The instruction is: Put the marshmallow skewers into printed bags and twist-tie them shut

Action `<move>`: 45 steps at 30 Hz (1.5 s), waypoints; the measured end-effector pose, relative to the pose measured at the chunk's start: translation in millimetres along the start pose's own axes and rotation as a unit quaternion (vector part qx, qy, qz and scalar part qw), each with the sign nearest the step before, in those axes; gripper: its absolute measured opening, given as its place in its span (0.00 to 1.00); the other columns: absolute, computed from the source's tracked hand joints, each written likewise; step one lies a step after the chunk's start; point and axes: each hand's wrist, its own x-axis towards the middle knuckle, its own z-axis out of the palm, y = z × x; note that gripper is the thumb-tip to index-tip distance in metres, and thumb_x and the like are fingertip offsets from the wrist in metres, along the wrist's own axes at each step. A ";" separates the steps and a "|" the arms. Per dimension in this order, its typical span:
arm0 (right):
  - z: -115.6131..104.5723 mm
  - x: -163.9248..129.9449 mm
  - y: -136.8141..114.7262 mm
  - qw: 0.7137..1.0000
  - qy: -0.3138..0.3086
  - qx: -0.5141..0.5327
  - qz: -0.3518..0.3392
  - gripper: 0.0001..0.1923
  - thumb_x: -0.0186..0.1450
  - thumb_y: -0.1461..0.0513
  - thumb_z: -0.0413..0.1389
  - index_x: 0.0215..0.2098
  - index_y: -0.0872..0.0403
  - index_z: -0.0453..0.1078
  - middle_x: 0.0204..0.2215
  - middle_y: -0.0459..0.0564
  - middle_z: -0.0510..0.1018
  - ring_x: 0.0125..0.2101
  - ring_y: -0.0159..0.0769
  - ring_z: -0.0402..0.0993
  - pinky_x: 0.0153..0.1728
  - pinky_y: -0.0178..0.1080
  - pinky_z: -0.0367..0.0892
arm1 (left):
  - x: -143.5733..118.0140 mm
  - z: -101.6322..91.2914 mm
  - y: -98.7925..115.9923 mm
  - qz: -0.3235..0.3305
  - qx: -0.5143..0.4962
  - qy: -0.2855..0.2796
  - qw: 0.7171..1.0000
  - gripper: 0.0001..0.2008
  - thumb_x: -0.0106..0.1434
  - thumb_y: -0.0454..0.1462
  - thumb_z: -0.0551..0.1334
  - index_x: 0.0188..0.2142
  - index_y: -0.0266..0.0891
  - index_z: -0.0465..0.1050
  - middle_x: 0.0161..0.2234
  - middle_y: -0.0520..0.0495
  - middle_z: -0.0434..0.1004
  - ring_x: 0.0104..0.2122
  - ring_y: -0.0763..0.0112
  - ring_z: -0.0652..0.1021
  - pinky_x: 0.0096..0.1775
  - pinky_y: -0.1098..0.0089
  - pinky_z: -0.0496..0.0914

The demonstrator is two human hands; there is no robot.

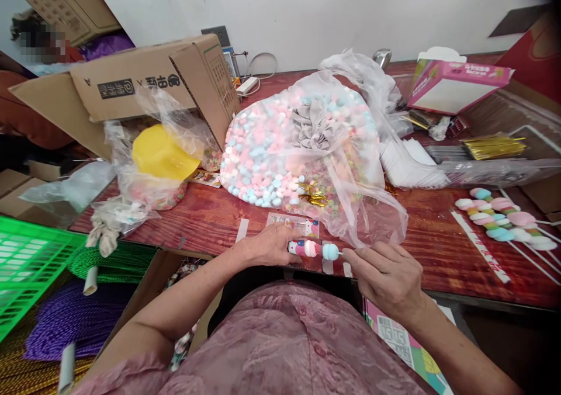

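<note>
Near the table's front edge, my left hand [277, 244] is closed on one end of a marshmallow skewer [330, 252]. Printed wrapping with a small figure on it covers that end, by my fingertips. Pink-and-white and pale blue pieces show between my hands. My right hand [389, 275] pinches the thin stick at the other end; the fingers hide most of that stick. Just beyond my left hand lies a flat clear printed bag [312, 227]. Past it sits a big plastic bag of pastel marshmallows [258, 149], with a crumpled grey cloth [312, 127] on top.
At right lie several marshmallow skewers [504, 217], white sticks [414, 161] and gold ties [493, 148]. A cardboard box [149, 79] and a yellow scoop-like piece [162, 152] stand left. A green basket [35, 260] is lower left. Another person [39, 38] is far left.
</note>
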 end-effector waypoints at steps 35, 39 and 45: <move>41.4 24.2 -17.6 0.996 -0.055 0.039 -0.064 0.14 0.65 0.72 0.46 0.30 0.56 0.71 0.22 0.47 0.71 0.23 0.31 0.62 0.27 0.39 0.53 | 8.5 3.5 12.4 -0.067 0.074 -0.112 0.989 0.08 0.54 0.38 0.68 0.33 0.39 0.74 0.26 0.51 0.76 0.25 0.67 0.75 0.26 0.70 0.61; 45.6 25.4 -14.3 0.995 -0.063 0.058 -0.047 0.14 0.65 0.72 0.45 0.30 0.55 0.71 0.20 0.45 0.69 0.22 0.31 0.60 0.28 0.38 0.52 | 4.2 2.9 5.2 -0.035 0.036 -0.089 0.995 0.20 0.53 0.40 0.70 0.45 0.38 0.73 0.38 0.46 0.80 0.36 0.60 0.79 0.35 0.68 0.69; 30.8 26.1 4.6 0.998 -0.019 0.049 -0.047 0.13 0.65 0.72 0.49 0.40 0.54 0.72 0.26 0.46 0.77 0.26 0.30 0.66 0.30 0.38 0.54 | -18.7 -17.4 -12.2 -0.036 -0.008 -0.015 0.999 0.45 0.49 0.47 0.74 0.63 0.39 0.60 0.58 0.35 0.70 0.55 0.47 0.72 0.52 0.56 0.66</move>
